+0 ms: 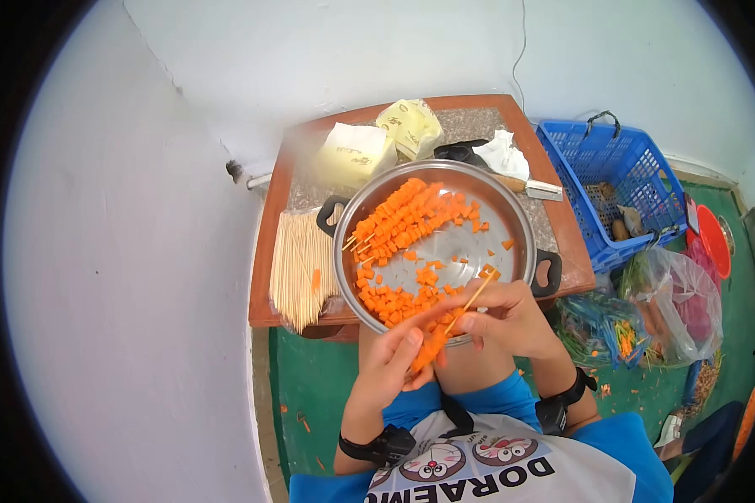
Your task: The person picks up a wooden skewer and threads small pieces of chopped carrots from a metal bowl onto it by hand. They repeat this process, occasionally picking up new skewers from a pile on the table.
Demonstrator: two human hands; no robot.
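A wooden skewer with orange carrot pieces on its lower end is held between my hands, over the near rim of a steel pot. My left hand is closed around the carrot pieces. The fingers of my right hand pinch the skewer further up. Inside the pot, filled carrot skewers lie at the back left, and loose carrot cubes are heaped at the front. Bare skewers lie in a bundle left of the pot.
Paper packets, a white tissue and a metal blade lie behind the pot on the table. A blue basket, plastic bags and a red basin stand on the floor at the right.
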